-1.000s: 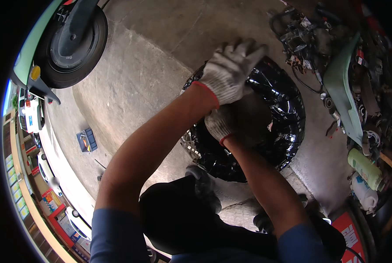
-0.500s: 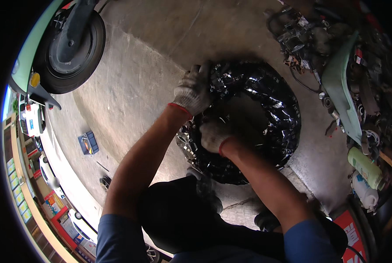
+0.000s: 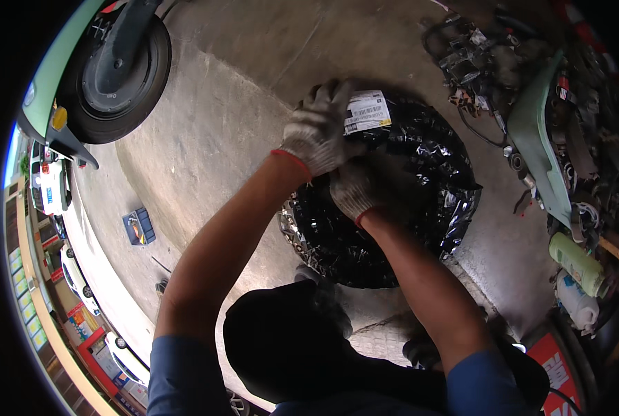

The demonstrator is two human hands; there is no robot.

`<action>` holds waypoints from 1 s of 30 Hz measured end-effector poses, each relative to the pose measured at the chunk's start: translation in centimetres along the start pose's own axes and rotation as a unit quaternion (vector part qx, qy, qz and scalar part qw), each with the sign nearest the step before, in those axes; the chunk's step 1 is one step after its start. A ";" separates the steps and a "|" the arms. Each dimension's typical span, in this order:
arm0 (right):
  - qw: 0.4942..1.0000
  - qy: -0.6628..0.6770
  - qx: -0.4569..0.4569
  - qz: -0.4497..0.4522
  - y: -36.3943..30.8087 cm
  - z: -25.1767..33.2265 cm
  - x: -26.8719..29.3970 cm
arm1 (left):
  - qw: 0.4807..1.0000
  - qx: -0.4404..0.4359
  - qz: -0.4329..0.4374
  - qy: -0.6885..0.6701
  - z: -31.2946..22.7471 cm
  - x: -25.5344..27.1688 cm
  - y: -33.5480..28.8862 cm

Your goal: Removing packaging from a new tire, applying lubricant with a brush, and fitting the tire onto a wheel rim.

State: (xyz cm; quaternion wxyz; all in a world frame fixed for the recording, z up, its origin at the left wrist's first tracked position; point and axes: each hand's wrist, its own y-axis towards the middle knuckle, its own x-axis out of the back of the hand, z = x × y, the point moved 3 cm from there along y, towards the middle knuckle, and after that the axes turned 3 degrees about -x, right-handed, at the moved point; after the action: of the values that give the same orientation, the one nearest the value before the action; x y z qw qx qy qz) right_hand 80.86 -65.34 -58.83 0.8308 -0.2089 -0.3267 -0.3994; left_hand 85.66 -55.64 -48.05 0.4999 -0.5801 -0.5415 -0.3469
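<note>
Where the wrapped ring (image 3: 437, 149) lies on the floor (image 3: 205, 139) before you, your right hand (image 3: 355, 187) is at its inner left edge and your left hand (image 3: 316, 132) at its far-left side, both grips too obscured to tell. Black wrapping (image 3: 455, 197) seems mostly on, up to the far white label (image 3: 367, 111).

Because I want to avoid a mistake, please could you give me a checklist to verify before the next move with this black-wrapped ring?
1. Left hand and right hand gloved: ok, both.
2. Left hand at the black-wrapped ring: ok, at its upper left, beside the white label.
3. Right hand's grip: cannot tell; it is near the ring's inner edge, with its fingers largely hidden.
4. Wrapping sound all round: cannot tell; the underside is hidden.
5. Ring apart from the blue tray and the pile of parts: ok, floor shows between.
</note>
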 end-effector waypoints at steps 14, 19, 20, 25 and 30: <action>0.928 -0.277 0.143 0.202 -1.2 2.6 0.2 | 0.995 0.057 0.051 -0.059 2.8 -2.4 -0.8; 0.904 -0.296 0.190 0.244 -6.6 2.6 -1.6 | 0.995 0.049 0.042 -0.079 2.9 -2.6 -1.3; 0.886 -0.237 0.198 0.346 -8.9 2.7 -2.0 | 0.996 0.028 0.024 -0.082 3.0 -2.6 -1.4; 0.831 -0.181 0.286 0.441 -11.9 1.2 -2.4 | 0.995 0.054 0.039 -0.077 3.3 -3.5 -2.0; 0.976 -0.194 0.083 0.051 -6.2 -0.7 -1.8 | 0.995 0.037 0.036 -0.080 3.4 -3.4 -2.2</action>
State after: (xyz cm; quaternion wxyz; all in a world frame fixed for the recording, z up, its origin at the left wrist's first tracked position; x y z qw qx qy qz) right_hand 75.35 -68.51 -60.07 0.7851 -0.2295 -0.5028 -0.2796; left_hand 82.42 -53.50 -51.69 0.4886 -0.6061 -0.5710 -0.2606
